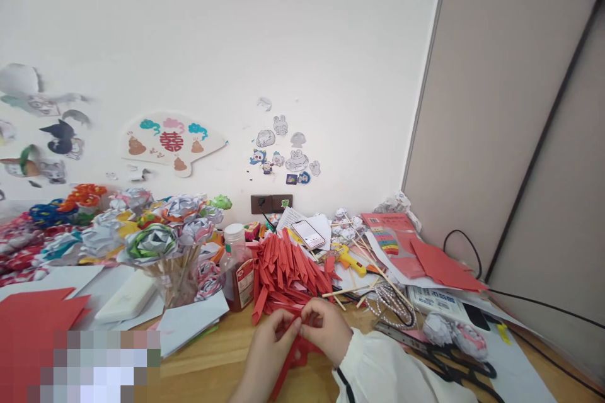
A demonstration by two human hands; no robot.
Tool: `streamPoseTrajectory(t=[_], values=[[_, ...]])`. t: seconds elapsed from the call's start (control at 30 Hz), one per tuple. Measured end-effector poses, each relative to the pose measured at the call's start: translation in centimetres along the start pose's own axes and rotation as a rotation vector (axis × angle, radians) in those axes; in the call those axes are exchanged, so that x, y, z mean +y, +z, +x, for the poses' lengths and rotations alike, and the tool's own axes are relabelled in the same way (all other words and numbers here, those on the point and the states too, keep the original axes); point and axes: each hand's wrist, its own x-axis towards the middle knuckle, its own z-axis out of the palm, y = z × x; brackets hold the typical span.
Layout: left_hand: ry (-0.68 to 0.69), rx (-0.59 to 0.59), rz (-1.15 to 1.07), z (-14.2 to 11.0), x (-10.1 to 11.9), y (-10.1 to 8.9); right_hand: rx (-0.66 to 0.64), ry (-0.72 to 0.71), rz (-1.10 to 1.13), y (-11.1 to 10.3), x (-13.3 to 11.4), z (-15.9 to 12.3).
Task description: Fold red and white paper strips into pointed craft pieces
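Close together at the table's front middle, my left hand (278,335) and my right hand (327,329) are closed with fingertips pinched. A thin red paper strip (297,352) runs between and below them, and both hands seem to grip it; the fingers hide most of the pinched part. Just beyond the hands lies a heap of folded red paper strips (288,267), piled loosely with pointed ends. A white sleeve (382,362) covers my right forearm.
Left stand a bottle of red-brown liquid (237,277) and a cup of paper flowers (172,274). Right lie a yellow glue gun (350,259), wooden sticks (338,294), bead strings (390,303), black-handled scissors (466,373) and red paper sheets (444,264). A phone (308,234) rests behind the heap.
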Motion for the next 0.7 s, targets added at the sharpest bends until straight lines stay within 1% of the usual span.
streamPoseTrajectory(t=[0.13, 0.23, 0.27, 0.33, 0.37, 0.4, 0.43, 0.47, 0.5, 0.53, 0.6, 0.7], values=[[-0.015, 0.027, -0.021, 0.1, -0.4, 0.0, -0.027, -0.122, -0.189, -0.6, -0.9, -0.2], [-0.002, 0.038, -0.038, 0.3, -0.5, -0.3, -0.081, -0.240, -0.283, -1.8, -1.6, 0.6], [0.000, 0.042, -0.043, 0.4, -0.5, -0.4, -0.064, -0.266, -0.310, -2.3, -1.7, 1.2], [0.003, 0.044, -0.053, 0.6, -0.6, -0.5, 0.039, -0.293, -0.380, -3.5, -1.5, 2.8], [0.002, 0.044, -0.058, 0.6, -0.6, -0.5, 0.097, -0.279, -0.428, -4.1, -1.2, 3.9], [0.004, 0.046, -0.063, 0.7, -0.7, -0.6, 0.153, -0.235, -0.482, -4.6, -0.7, 5.1], [0.004, 0.045, -0.066, 0.8, -0.7, -0.6, 0.202, -0.169, -0.545, -5.1, 0.0, 6.3], [0.004, 0.044, -0.067, 0.8, -0.8, -0.6, 0.216, -0.095, -0.618, -5.5, 0.7, 7.5], [0.004, 0.043, -0.067, 0.9, -0.9, -0.6, 0.208, -0.024, -0.697, -5.8, 1.5, 8.7], [0.004, 0.038, -0.067, 0.9, -1.0, -0.6, 0.200, 0.000, -0.721, -6.0, 2.3, 9.8], [0.002, 0.028, -0.064, 1.0, -1.1, -0.6, 0.189, 0.025, -0.747, -6.2, 3.7, 11.6], [-0.006, 0.027, -0.067, 0.9, -1.1, -0.6, 0.171, 0.059, -0.789, -6.1, 5.1, 13.3]])
